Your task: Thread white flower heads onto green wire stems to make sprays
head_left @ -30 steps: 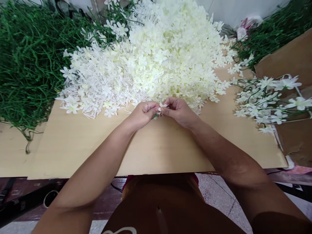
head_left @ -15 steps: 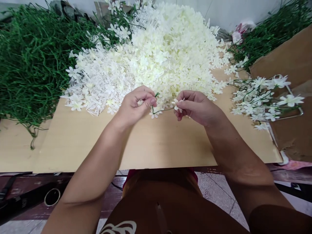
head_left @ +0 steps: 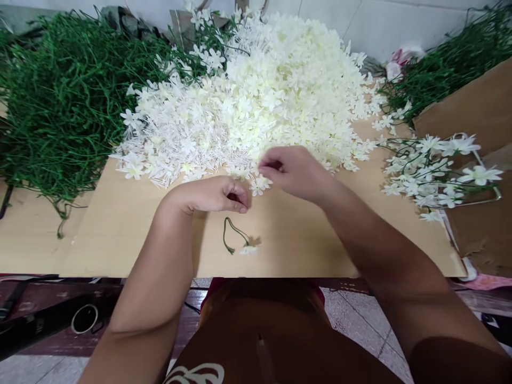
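Our left hand [head_left: 208, 195] curls shut (thumb on fingers) near a flowered stem [head_left: 233, 236]. Our right hand [head_left: 296, 170] seems pinched together at the blossom pile [head_left: 276, 90].

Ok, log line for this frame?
left hand fisted over board | right hand fingers at white flower pile | green stem with one flower lying loose on board

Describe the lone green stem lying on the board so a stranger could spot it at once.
Start at the pale wooden board before the big heap of white flowers. Between the left hand and the board's near edge lies a thin looped green stem. It alone lies apart, bearing one small white flower.
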Action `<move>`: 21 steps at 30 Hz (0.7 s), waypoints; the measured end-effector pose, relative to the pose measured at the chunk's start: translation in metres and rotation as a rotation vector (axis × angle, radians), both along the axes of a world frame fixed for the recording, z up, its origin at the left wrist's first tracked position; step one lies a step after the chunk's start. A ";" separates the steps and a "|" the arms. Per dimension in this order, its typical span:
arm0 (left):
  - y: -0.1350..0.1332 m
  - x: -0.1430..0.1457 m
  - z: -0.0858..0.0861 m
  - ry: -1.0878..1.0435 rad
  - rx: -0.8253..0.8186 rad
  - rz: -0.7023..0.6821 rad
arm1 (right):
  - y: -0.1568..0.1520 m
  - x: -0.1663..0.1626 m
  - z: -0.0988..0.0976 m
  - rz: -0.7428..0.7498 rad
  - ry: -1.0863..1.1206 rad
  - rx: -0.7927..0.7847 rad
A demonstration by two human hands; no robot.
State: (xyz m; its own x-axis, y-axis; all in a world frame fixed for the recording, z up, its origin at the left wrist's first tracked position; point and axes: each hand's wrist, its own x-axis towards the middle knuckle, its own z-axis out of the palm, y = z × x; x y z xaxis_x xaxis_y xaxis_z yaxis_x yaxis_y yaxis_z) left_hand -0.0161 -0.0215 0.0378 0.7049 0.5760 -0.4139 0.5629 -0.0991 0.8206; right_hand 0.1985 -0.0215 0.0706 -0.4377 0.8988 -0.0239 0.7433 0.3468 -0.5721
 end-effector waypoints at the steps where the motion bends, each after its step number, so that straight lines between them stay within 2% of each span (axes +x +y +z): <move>1: 0.000 -0.001 0.000 0.002 -0.014 0.006 | 0.006 -0.017 -0.003 0.038 -0.053 0.061; 4: 0.001 0.000 0.001 -0.021 -0.075 -0.024 | 0.024 -0.058 -0.018 0.083 -0.277 0.210; 6: 0.000 0.002 0.002 -0.021 -0.090 -0.066 | 0.033 -0.071 -0.027 0.071 -0.374 0.254; 11: -0.008 0.007 0.006 0.043 0.044 -0.205 | 0.041 -0.066 -0.028 0.062 -0.343 0.235; 14: -0.015 0.009 0.009 0.060 0.161 -0.252 | 0.043 -0.055 -0.022 0.010 -0.154 0.201; 18: -0.024 0.014 0.010 0.114 0.249 -0.195 | 0.048 -0.042 -0.022 -0.083 0.285 0.165; 21: -0.028 0.017 0.013 0.168 0.296 -0.170 | 0.051 -0.032 -0.024 -0.132 0.553 0.074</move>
State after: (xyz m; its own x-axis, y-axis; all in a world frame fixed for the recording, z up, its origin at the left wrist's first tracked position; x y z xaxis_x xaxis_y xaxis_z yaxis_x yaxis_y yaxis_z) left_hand 0.0011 -0.0491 0.0510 0.7372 0.5686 -0.3649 0.6421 -0.4217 0.6402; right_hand 0.1665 0.0297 0.0467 -0.2514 0.9371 0.2423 0.3799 0.3258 -0.8658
